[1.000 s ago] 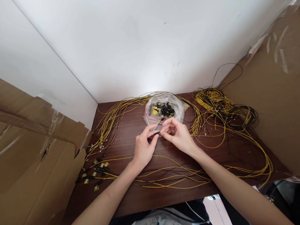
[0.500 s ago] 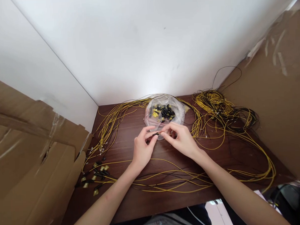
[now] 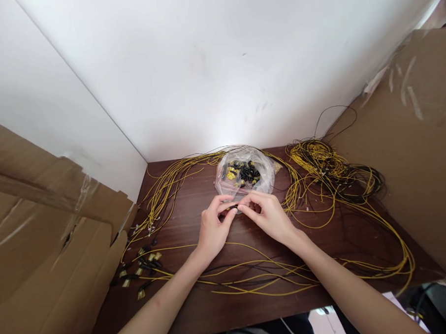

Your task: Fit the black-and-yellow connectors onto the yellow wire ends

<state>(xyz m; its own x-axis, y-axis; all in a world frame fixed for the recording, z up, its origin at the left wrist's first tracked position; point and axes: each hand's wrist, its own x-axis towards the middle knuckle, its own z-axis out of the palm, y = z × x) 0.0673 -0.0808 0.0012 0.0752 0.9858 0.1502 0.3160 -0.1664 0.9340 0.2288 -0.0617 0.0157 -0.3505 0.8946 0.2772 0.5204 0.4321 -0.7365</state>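
My left hand [image 3: 215, 225] and my right hand [image 3: 266, 215] meet fingertip to fingertip over the middle of the table. Pinched between them is a small black piece [image 3: 232, 207] with a hint of yellow, mostly hidden by the fingers; it resembles a connector. Both hands are closed on it. Just beyond my fingers stands an open clear plastic bag [image 3: 266, 182] with many black connectors [image 3: 249, 172] and yellow-tagged pieces [image 3: 231, 172] inside.
Yellow and black wires [image 3: 171, 176] curve behind the bag to a tangled pile [image 3: 318, 158] at right. More wires [image 3: 257, 278] pass beneath my forearms, ending at yellow-tagged connectors [image 3: 149, 261]. Cardboard [image 3: 49, 253] flanks the brown table [image 3: 199, 306] on the left, more cardboard [image 3: 411, 168] on the right.
The view has tilted slightly, so everything sits a little lower. My fingertips have drawn closer together around the small black piece; both hands still pinch it.
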